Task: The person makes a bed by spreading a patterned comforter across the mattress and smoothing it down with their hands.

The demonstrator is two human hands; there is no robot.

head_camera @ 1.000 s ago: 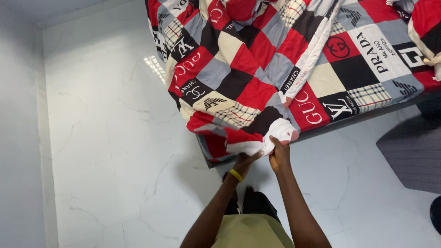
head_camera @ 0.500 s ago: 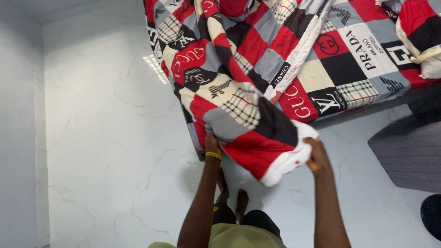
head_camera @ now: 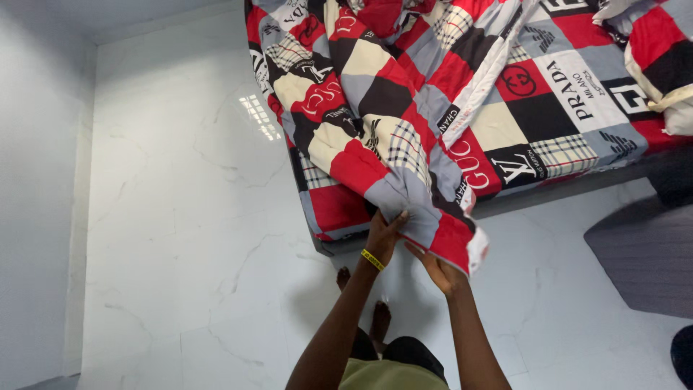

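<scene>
A patchwork duvet in red, black, grey and cream squares lies bunched on the bed, and one end hangs off the bed's near corner. My left hand, with a yellow wristband, grips the hanging fabric from below at its grey patch. My right hand is just under the red corner of the same fold, fingers spread against its underside. Both arms reach forward from the bottom of the view.
White marbled floor tiles fill the left half, with a white wall at the far left. A dark grey mat lies on the floor at right. A pillow in matching fabric rests at the bed's right edge. My bare feet stand near the bed corner.
My hands had spread apart with the duvet corner stretched between them; now they are close together again under the fold, and the right hand has loosened from its white-edged corner.
</scene>
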